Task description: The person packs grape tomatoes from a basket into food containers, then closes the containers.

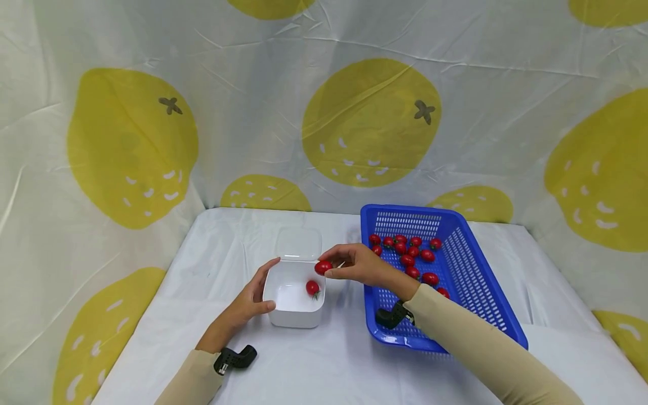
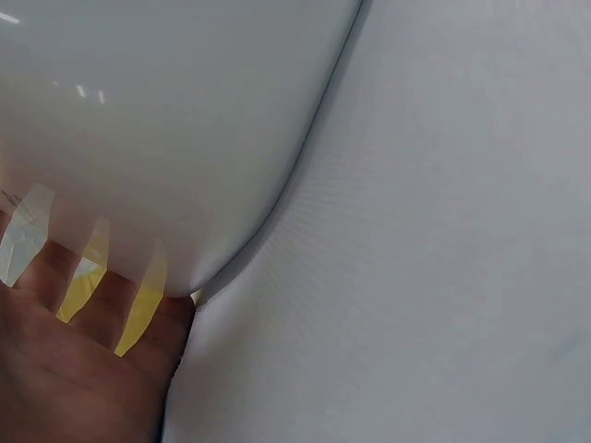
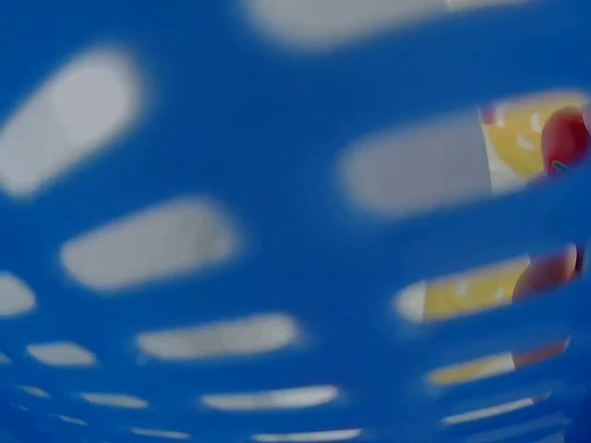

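Note:
A white square container (image 1: 296, 319) stands on the cloth with its translucent lid (image 1: 298, 243) folded back. One red cherry tomato (image 1: 312, 288) lies inside, near the right wall. My left hand (image 1: 254, 298) holds the container's left side, thumb at the front corner and a finger at the back corner. In the left wrist view, the fingers of that hand (image 2: 92, 341) lie against the glossy white wall. Over the container's right rim, my right hand (image 1: 356, 263) pinches another cherry tomato (image 1: 324, 268) between thumb and fingers.
To the right sits a blue slotted basket (image 1: 498, 292) with several cherry tomatoes (image 1: 427, 256) in it, my right forearm crossing its near left part. Its blue slotted wall (image 3: 295, 185) fills the right wrist view. A lemon-print cloth (image 1: 253, 112) hangs behind the table.

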Action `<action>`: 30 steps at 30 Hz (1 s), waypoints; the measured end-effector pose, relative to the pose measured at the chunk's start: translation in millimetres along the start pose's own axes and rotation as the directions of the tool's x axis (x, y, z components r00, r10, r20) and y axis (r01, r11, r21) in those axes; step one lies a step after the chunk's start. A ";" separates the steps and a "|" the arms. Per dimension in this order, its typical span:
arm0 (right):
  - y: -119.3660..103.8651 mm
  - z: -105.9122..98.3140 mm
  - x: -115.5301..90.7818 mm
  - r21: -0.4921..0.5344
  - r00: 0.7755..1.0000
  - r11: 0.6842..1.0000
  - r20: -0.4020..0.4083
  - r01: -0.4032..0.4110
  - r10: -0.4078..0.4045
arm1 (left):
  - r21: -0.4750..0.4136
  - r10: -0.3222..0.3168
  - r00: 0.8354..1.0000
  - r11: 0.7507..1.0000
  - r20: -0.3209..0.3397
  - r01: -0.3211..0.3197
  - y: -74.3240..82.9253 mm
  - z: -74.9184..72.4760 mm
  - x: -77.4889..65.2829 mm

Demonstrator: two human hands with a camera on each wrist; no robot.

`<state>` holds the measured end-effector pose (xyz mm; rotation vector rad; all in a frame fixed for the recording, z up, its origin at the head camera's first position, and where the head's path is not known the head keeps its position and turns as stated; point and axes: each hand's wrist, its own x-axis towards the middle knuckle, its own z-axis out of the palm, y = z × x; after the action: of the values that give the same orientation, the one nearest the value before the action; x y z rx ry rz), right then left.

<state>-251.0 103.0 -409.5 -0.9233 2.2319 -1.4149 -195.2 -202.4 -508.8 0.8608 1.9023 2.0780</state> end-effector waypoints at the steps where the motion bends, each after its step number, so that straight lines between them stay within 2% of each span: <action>1: 0.2 0.5 -0.6 -0.018 1.000 1.000 0.004 0.001 -0.001 | 0.001 -0.003 1.000 1.000 0.001 0.003 -0.1 0.1 0.1; 6: -16.3 2.0 -6.8 -0.100 0.999 0.995 0.031 0.014 -0.011 | 0.006 0.012 1.000 1.000 0.014 -0.012 -1.3 -0.7 0.8; 10: -32.6 1.9 -11.3 -0.119 0.999 0.992 0.046 0.031 -0.025 | 0.011 0.022 1.000 1.000 0.015 -0.022 -1.8 -2.0 0.9; 16: -35.3 3.2 -12.4 -0.111 0.998 0.994 0.055 0.024 -0.018 | 0.000 0.026 1.000 1.000 0.016 -0.026 -1.7 -1.3 -0.2; 23: -34.3 3.5 -11.6 -0.069 0.996 0.996 0.074 0.062 -0.057 | -0.007 0.036 0.999 0.999 0.014 -0.036 -2.1 -1.3 0.2; 30: -33.8 2.9 -10.8 -0.080 0.996 0.995 0.074 0.056 -0.051 | 0.018 0.010 1.000 1.000 0.000 -0.010 -3.0 -2.7 -0.5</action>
<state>-229.9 98.5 -381.2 -1.0513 2.2423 -1.2997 -197.0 -204.5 -511.9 0.8760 1.9242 2.0695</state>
